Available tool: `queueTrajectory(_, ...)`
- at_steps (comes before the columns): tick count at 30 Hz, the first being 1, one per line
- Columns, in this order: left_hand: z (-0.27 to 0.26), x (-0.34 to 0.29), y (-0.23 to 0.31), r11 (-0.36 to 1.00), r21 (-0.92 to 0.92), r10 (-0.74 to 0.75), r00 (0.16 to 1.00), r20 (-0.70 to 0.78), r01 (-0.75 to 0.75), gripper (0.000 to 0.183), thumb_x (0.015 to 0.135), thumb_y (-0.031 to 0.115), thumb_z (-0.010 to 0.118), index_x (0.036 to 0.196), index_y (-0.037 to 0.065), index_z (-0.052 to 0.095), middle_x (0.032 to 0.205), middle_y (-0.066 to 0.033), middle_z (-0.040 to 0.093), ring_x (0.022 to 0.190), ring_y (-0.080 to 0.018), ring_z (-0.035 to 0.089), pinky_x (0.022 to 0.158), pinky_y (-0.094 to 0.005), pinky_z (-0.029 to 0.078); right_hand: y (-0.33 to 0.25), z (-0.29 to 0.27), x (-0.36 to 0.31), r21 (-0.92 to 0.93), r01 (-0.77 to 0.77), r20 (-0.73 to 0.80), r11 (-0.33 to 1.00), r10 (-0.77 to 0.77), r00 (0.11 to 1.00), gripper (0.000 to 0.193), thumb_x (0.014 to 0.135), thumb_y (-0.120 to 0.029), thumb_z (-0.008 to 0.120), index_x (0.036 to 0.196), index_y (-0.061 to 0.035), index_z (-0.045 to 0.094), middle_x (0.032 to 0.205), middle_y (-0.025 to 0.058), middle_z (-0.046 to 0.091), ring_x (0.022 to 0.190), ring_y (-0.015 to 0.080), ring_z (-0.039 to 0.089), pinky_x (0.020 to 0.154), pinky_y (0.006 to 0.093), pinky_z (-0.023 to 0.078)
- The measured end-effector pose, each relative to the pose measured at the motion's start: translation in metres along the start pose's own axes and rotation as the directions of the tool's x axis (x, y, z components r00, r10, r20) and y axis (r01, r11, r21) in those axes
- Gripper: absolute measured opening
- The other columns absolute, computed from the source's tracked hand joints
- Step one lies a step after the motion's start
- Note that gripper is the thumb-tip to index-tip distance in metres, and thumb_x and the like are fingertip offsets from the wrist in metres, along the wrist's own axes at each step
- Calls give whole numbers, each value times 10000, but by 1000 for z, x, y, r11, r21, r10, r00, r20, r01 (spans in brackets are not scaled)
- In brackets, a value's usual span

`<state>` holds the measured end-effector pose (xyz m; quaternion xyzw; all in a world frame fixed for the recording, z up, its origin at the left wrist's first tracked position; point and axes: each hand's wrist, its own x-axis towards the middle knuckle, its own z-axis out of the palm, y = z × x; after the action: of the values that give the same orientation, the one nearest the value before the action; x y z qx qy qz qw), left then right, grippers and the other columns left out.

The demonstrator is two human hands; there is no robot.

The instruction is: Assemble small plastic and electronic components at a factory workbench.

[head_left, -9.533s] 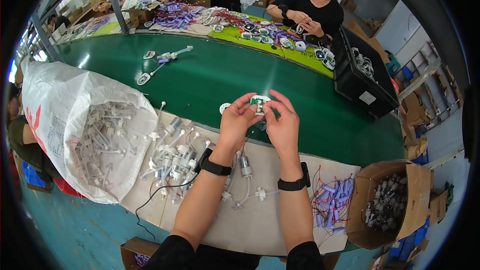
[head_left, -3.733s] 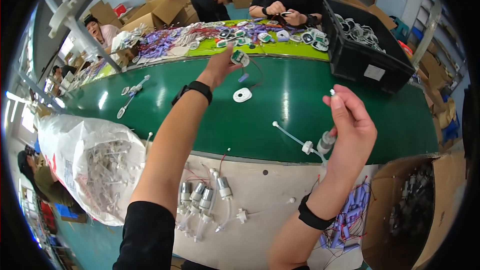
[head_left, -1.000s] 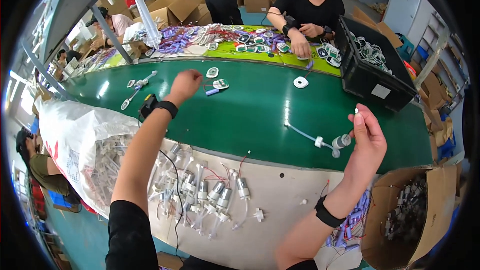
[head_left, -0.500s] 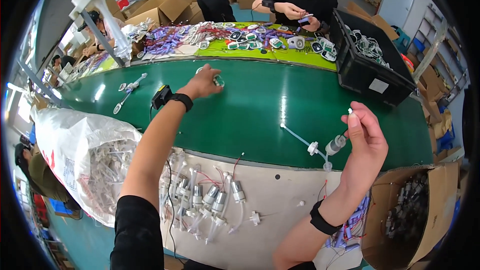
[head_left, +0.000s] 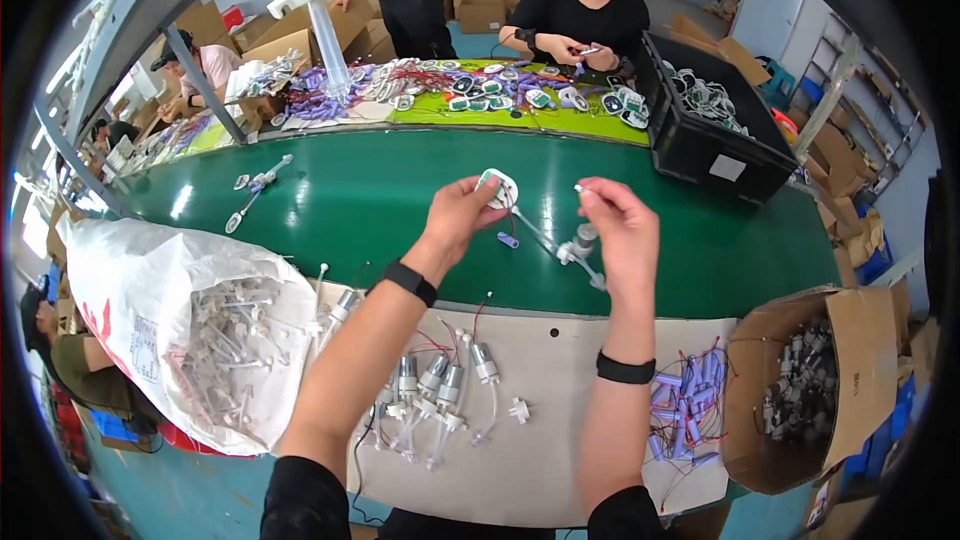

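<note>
My left hand pinches a white oval cover with a green circuit board above the green belt. Just under it, a small purple battery is seen near the dark wires. Held between thumb and fingertips of my right hand is a small white wire connector, a short distance right of the board. Partly hidden behind those fingers is a small pump motor, with a clear plastic tube and white fittings close by; whether they rest on the belt I cannot tell.
Several pump motors with tubes lie on the beige mat. A white sack of plastic fittings stands left. Purple batteries and a cardboard box are at right. Beyond the belt, a black crate and a seated co-worker.
My left hand has come back right and nearer with the circuit board. My right hand has moved left with the connector, the pump and tube shifting along, so both hands are now close together.
</note>
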<state>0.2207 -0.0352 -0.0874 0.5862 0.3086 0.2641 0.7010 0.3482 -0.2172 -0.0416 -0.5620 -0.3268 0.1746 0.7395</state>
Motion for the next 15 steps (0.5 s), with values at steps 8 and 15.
queueTrajectory(8, 13, -34, -23, 960, -279, -8, 999, -52, -7, 246, 1019, 166, 546, 1125, -50, 600, 1016, -110, 695, 899, -175, 699, 826, -298, 604, 27, 26, -5, -254, -2, 111, 967, 31, 993, 121, 902, -47, 676, 993, 28, 699, 1068, 37, 660, 789, 86, 599, 730, 233, 491)
queueTrajectory(15, 18, -46, -26, 905, -423, 22, 998, -60, -45, 228, 1011, 172, 566, 1109, -29, 610, 988, -86, 686, 878, -148, 687, 828, -301, 601, 35, 45, -14, -384, 85, 136, 920, -35, 990, 105, 875, -52, 690, 955, 12, 708, 1093, 56, 630, 765, 107, 606, 707, 243, 503)
